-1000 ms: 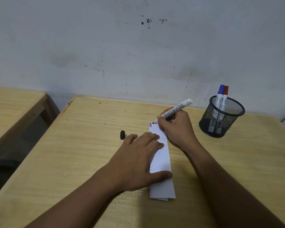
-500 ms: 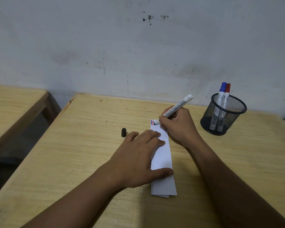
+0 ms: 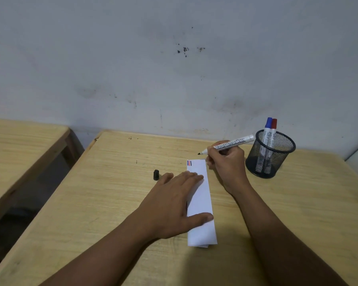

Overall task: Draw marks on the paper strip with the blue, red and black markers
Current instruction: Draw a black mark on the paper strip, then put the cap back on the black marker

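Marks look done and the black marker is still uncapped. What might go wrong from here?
The uncapped marker in the right hand has its tip bare above the table, so it may stain the wood or smear the marks. Its cap sits loose by the left hand, which may knock it away. The strip could shift once released.

The paper strip [image 3: 201, 203] lies lengthwise at the middle of the bench [image 3: 112, 203], its far end toward the back edge. The left hand [image 3: 174, 205] lies on the strip's left side. The marker cap [image 3: 156, 174] stands left of the strip's far end. The right hand [image 3: 225, 164], just right of that end, holds a marker [image 3: 229, 144] above the bench. The mesh pen cup [image 3: 270, 155] stands near the back right corner, with two markers [image 3: 269, 133] in it. A second bench [image 3: 19, 145] stands to the left.
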{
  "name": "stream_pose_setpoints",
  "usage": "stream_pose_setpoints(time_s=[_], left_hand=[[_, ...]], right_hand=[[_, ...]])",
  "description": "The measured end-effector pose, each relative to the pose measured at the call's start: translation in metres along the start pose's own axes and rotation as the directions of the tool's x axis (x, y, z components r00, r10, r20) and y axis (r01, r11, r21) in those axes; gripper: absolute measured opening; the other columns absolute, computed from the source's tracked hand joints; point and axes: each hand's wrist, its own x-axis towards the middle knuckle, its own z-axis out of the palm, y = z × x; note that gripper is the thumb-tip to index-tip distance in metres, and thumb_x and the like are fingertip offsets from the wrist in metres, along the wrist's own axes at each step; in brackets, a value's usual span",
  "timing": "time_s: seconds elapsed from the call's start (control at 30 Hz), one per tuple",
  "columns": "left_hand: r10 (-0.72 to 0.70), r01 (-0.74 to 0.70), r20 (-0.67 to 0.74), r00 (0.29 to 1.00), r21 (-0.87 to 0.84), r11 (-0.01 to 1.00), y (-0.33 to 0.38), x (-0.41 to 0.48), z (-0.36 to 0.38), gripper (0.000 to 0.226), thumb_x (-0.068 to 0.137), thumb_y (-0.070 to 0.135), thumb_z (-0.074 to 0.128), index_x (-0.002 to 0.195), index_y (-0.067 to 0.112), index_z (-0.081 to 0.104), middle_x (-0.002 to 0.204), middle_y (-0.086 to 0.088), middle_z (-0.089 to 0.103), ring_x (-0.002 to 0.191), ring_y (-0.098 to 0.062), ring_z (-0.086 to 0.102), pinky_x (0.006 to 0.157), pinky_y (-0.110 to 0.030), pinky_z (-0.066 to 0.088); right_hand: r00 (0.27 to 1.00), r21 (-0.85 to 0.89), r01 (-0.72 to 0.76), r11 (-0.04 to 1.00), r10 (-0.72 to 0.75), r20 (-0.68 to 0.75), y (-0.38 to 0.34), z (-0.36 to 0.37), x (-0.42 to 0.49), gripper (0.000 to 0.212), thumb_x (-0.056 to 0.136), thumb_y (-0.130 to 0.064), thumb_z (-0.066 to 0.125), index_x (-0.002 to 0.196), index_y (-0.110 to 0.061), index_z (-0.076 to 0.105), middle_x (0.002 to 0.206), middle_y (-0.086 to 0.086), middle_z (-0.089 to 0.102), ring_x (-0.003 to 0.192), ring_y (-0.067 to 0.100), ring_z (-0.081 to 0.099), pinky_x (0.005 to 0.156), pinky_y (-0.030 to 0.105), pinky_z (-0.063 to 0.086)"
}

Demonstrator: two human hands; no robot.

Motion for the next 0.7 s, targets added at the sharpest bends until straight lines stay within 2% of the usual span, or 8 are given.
stream_pose_setpoints(time_s=[0.1, 0.2, 0.27, 0.33, 0.4, 0.53, 0.63, 0.7], left_hand=[[-0.025, 0.016, -0.137, 0.99, -0.071, 0.997, 0.003, -0.002, -0.002, 0.066, 0.093, 0.065, 0.041, 0.146, 0.026, 0.041, 0.156, 0.011, 0.037, 0.143, -0.001, 0.026, 0.117, -0.037, 0.021], [-0.084, 0.059, -0.372, 0.925, -0.077, 0.995, -0.003, -0.007, -0.01, 0.048, 0.092, 0.052, 0.052, 0.13, 0.024, 0.058, 0.141, 0.01, 0.052, 0.134, -0.005, 0.04, 0.107, -0.041, 0.03], [-0.172, 0.194, -0.451, 0.876, 0.003, 0.981, -0.01, -0.009, -0.02, 0.041, 0.088, 0.049, 0.058, 0.122, 0.027, 0.062, 0.132, 0.01, 0.056, 0.127, -0.011, 0.046, 0.101, -0.042, 0.031], [-0.318, 0.375, -0.414, 0.853, 0.062, 0.925, -0.015, -0.011, -0.032, 0.041, 0.086, 0.052, 0.057, 0.123, 0.032, 0.061, 0.127, 0.009, 0.056, 0.122, -0.014, 0.046, 0.098, -0.042, 0.027], [-0.429, 0.47, -0.311, 0.848, 0.068, 0.88, -0.02, -0.012, -0.039, 0.04, 0.088, 0.053, 0.052, 0.123, 0.036, 0.061, 0.123, 0.009, 0.058, 0.117, -0.015, 0.047, 0.095, -0.041, 0.024], [-0.463, 0.486, -0.208, 0.862, 0.077, 0.871, -0.021, -0.016, -0.049, 0.024, 0.095, 0.042, 0.049, 0.11, 0.035, 0.067, 0.095, 0.013, 0.07, 0.105, -0.012, 0.052, 0.082, -0.036, 0.02], [-0.502, 0.516, -0.194, 0.843, 0.025, 0.857, -0.013, -0.016, -0.062, 0.015, 0.093, 0.037, 0.054, 0.097, 0.034, 0.068, 0.09, 0.016, 0.072, 0.101, -0.008, 0.057, 0.078, -0.037, 0.02], [-0.559, 0.544, -0.17, 0.812, -0.126, 0.829, -0.005, -0.012, -0.073, 0.01, 0.089, 0.038, 0.06, 0.087, 0.033, 0.068, 0.088, 0.018, 0.073, 0.093, -0.005, 0.061, 0.079, -0.038, 0.024]], right_hand=[[0.998, 0.042, -0.042, 0.998, 0.043, -0.039, -0.005, -0.002, -0.003, 0.012, 0.089, -0.001, 0.066, 0.078, -0.005, 0.066, 0.06, 0.01, 0.063, 0.056, 0.021, 0.058, 0.056, 0.035, 0.049], [0.994, 0.096, -0.077, 0.992, 0.084, -0.077, -0.013, -0.004, -0.01, 0.006, 0.088, 0.0, 0.067, 0.086, -0.005, 0.065, 0.062, 0.009, 0.065, 0.054, 0.018, 0.06, 0.058, 0.036, 0.049], [0.992, 0.094, -0.093, 0.991, 0.1, -0.077, -0.021, -0.006, -0.019, 0.009, 0.087, -0.004, 0.069, 0.095, -0.002, 0.064, 0.064, 0.007, 0.066, 0.055, 0.016, 0.061, 0.058, 0.037, 0.049], [0.993, 0.084, -0.096, 0.992, 0.101, -0.062, -0.032, -0.01, -0.03, 0.013, 0.087, -0.006, 0.069, 0.097, 0.0, 0.064, 0.064, 0.004, 0.066, 0.055, 0.014, 0.061, 0.058, 0.038, 0.046], [0.995, 0.087, -0.081, 0.993, 0.085, -0.045, -0.044, -0.014, -0.039, 0.007, 0.087, -0.006, 0.07, 0.091, -0.004, 0.065, 0.062, 0.002, 0.065, 0.055, 0.014, 0.061, 0.059, 0.04, 0.045], [0.998, 0.105, -0.033, 0.994, 0.038, -0.048, -0.068, -0.019, -0.053, 0.007, 0.086, 0.0, 0.07, 0.087, -0.005, 0.066, 0.065, 0.005, 0.066, 0.057, 0.017, 0.062, 0.065, 0.039, 0.056], [1.0, 0.152, -0.019, 0.988, 0.021, -0.016, -0.084, -0.023, -0.063, 0.012, 0.086, 0.008, 0.069, 0.086, -0.004, 0.064, 0.073, 0.011, 0.064, 0.063, 0.022, 0.061, 0.075, 0.038, 0.06], [1.0, 0.176, -0.009, 0.984, 0.008, 0.009, -0.095, -0.026, -0.069, 0.012, 0.085, 0.007, 0.069, 0.086, -0.004, 0.065, 0.076, 0.012, 0.064, 0.064, 0.021, 0.062, 0.079, 0.04, 0.06]])
